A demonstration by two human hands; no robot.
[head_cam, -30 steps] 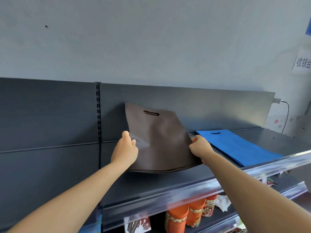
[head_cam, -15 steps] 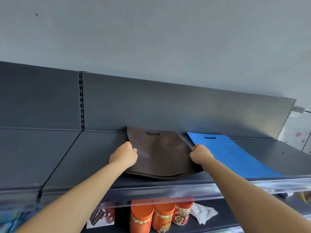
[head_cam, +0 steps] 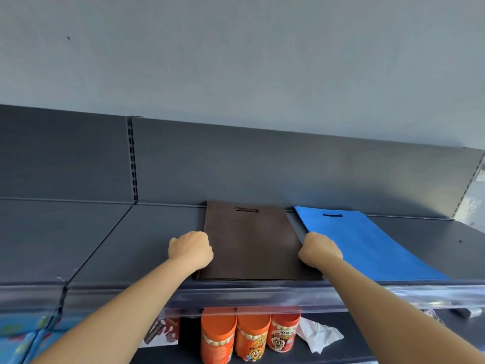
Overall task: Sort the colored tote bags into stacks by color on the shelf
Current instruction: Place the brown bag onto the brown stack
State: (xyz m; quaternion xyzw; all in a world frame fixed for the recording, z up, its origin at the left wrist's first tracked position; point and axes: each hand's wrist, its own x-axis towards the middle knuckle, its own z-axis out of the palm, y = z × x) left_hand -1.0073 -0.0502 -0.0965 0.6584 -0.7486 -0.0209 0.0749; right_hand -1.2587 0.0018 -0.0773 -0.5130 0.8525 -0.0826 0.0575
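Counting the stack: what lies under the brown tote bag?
Under the brown tote bag, more brown edges show at its front-left corner, lying on the shelf. How many is covered.

Illegible labels on orange canisters

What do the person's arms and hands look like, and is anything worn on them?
The left arm and the right arm are bare, with no sleeves in view. The left hand and the right hand wear no gloves; no watch, ring or bracelet shows.

Brown tote bags stacked flat on shelf, blue tote bag just beside
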